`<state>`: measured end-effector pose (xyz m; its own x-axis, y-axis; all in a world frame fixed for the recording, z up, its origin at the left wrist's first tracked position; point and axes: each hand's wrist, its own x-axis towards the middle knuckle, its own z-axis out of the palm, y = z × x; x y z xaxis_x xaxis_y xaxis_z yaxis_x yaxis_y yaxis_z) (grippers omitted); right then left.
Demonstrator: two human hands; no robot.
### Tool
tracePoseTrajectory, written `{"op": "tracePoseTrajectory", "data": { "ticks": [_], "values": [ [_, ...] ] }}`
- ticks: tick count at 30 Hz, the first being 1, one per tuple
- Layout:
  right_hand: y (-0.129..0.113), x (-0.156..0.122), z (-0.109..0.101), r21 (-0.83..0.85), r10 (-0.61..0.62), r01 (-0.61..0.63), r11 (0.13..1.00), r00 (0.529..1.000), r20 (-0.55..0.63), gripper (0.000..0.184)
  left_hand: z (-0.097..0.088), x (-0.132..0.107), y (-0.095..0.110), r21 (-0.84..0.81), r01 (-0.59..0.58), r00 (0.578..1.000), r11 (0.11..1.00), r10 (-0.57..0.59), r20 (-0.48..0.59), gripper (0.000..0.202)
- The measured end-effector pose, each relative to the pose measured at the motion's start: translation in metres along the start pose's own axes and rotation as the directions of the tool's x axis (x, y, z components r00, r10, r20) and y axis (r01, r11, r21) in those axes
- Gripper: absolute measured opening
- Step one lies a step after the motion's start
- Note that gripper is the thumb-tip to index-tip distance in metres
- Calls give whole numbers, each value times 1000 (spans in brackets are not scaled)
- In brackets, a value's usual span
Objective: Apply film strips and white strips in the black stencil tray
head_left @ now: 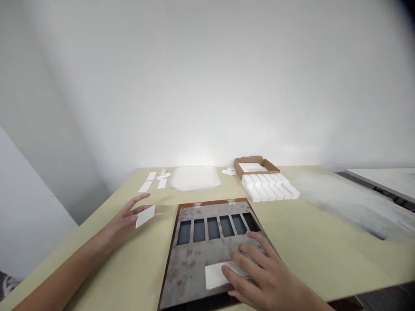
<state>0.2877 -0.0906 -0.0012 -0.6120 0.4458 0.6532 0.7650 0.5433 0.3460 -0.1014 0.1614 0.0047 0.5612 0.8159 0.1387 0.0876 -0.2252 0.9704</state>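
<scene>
My left grip [125,220] is nearly closed, pinching a thin white rectangular slab [145,216] by its edge just beside the hinged, rust-stained metal board [184,276] with six dark slots. My right grip [259,272] lies spread open on that board, its fingers resting over a second white slab [215,275]. Beyond the board, on the pale green worktop [308,250], sit white bars [267,188] and a cardboard tray [256,166], and past its left corner, a white pad [194,178] and loose white strips [151,181].
</scene>
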Motion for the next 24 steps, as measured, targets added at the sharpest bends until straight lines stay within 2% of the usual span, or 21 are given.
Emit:
{"op": "tracePoseTrajectory", "data": {
  "ticks": [4, 8, 12, 15, 17, 20, 22, 24],
  "values": [
    [-7, -12, 11, 56, 94, -91, 994, 994, -58, 31, 14, -5, 27, 321, -46, 995, 946, 15, 99, 76],
    [-9, -14, 17, 95, 142, -134, 986, 987, -81, 31, 47, -6, 64, 608, -76, 974, 790, -71, 215, 82],
    [-5, -21, 13, 110, 145, -133, 985, 983, -113, 42, 88, 6, 91, 772, -148, 937, 618, -161, 309, 86],
    [2, -51, 6, 116, 211, -194, 974, 965, -158, 39, 111, 18, 96, 828, -197, 901, 526, -235, 364, 93],
    [7, -83, 3, 99, 330, -317, 943, 930, -162, 34, 119, 25, 94, 848, -217, 882, 484, -275, 383, 97],
    [13, -132, 4, 91, 576, -569, 817, 809, -119, 39, 123, 31, 90, 860, -239, 863, 451, -307, 401, 97],
    [14, -152, 6, 114, 672, -663, 740, 736, -83, 40, 123, 32, 88, 860, -249, 856, 445, -314, 410, 96],
    [13, -160, 8, 138, 709, -699, 702, 703, -50, 40, 121, 31, 85, 861, -249, 857, 443, -313, 409, 95]
  ]
}}
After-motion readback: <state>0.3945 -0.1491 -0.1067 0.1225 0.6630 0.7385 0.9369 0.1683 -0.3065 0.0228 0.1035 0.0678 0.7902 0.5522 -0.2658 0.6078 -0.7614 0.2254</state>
